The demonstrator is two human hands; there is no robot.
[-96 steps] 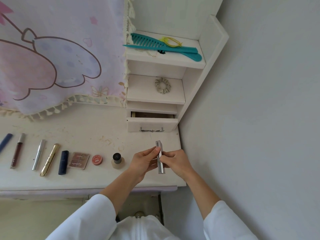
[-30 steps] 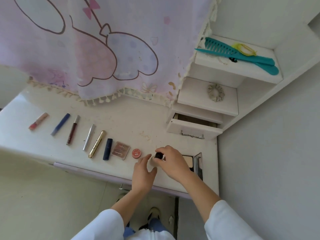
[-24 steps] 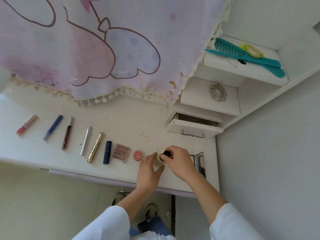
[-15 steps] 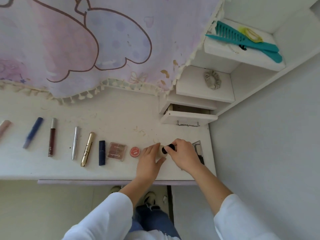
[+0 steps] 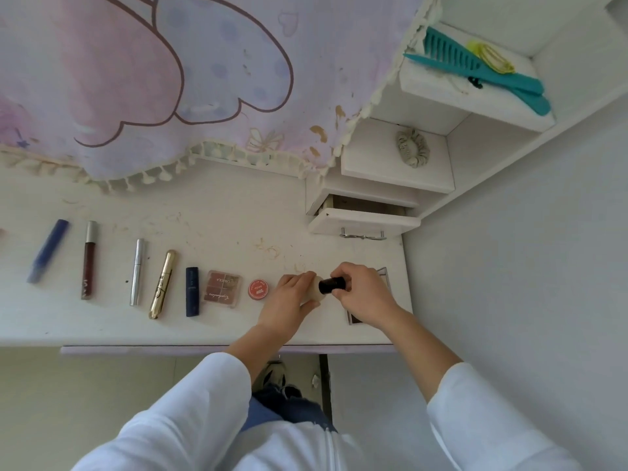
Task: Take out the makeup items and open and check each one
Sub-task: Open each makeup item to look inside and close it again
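My left hand (image 5: 291, 300) wraps the pale body of a small foundation bottle (image 5: 316, 291) just above the white dressing table (image 5: 217, 229). My right hand (image 5: 365, 294) pinches its black cap (image 5: 331, 284). Behind my right hand lies an open compact palette (image 5: 384, 271), mostly hidden. Left of the bottle lie a round red pot (image 5: 258, 289), a brown eyeshadow palette (image 5: 221, 288), a dark blue lipstick (image 5: 192, 291), a gold mascara tube (image 5: 163, 283), a silver tube (image 5: 137, 271), a dark red lip gloss (image 5: 89, 259) and a blue tube (image 5: 48, 250).
A small drawer (image 5: 363, 223) stands half open at the back right. Shelves above it hold a grey scrunchie (image 5: 412, 147) and teal combs (image 5: 475, 71). A pink cartoon cloth (image 5: 163, 79) hangs over the back. The grey wall is close on the right.
The compact I held upright 3 seconds ago now lies open on the table. Both hands moved to the small bottle and have lifted it slightly; the view shifted left.
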